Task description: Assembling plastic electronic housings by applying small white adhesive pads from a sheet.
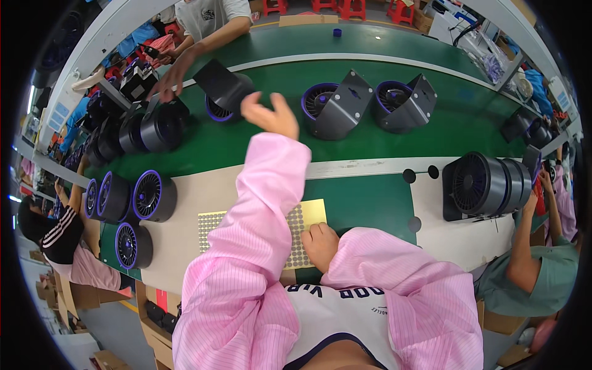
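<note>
My left hand (pixel 271 115) reaches out over the green belt, thumb and fingers apart. It is at the right side of a dark grey fan (pixel 225 89) with a purple rim and tilted flat base; blur hides whether they touch. My right hand (pixel 320 245) rests with curled fingers on the right edge of a yellow sheet (pixel 314 211) covered in rows of round grey stickers. What those fingers hold, if anything, is hidden. My left sleeve covers part of the sheet. Two similar fans, a nearer one (pixel 338 105) and another (pixel 405 102), lie tipped back to the right.
Several round fan heads (pixel 154 195) stand at the left, with more fans (pixel 161 126) behind them. A fan stack (pixel 478 185) sits at the right. Across the belt, a person's blurred hand (pixel 176 77) reaches over. Other people work at both sides.
</note>
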{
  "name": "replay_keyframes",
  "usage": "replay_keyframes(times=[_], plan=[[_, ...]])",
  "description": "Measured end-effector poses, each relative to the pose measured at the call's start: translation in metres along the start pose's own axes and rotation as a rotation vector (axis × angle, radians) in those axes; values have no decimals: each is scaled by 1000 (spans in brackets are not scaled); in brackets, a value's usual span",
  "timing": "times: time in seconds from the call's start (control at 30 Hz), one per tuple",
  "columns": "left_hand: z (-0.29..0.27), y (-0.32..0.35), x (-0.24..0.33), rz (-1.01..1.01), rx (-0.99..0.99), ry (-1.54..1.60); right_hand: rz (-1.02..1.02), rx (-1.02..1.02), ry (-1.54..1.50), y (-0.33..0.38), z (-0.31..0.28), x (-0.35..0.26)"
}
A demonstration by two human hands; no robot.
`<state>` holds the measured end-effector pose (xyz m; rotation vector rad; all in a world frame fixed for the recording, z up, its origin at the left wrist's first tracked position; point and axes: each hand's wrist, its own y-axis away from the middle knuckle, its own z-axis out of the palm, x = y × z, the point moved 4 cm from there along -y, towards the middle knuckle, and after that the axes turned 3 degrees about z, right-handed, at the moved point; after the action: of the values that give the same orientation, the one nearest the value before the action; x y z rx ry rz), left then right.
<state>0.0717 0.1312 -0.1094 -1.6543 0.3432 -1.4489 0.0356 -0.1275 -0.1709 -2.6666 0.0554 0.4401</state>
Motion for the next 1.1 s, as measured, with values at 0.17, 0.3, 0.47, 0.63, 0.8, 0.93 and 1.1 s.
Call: replay_keyframes(times=[0.17,0.3,0.47,0.63,0.8,0.93,1.1], plan=[[-5,-59,-67,-266,328,-465,-16,3,-27,3,8,3],[24,-96,-117,-330,-107,79,-42,-51,-39,1,5,1],[73,-99,-67,263,-767,-491,28,-68,-18,6,11,9],[92,-105,-42,751,-831,-448,-5,-60,-31,3,9,1],[101,-63,-10,271,-1029,-371,18,-71,-53,3,10,9],[42,-77,-15,-171,-519,-159,-11,-113,-202,-7,-3,12],[-20,-56,72,-352,-230,637,-141,329,-739,-79,-131,24]])
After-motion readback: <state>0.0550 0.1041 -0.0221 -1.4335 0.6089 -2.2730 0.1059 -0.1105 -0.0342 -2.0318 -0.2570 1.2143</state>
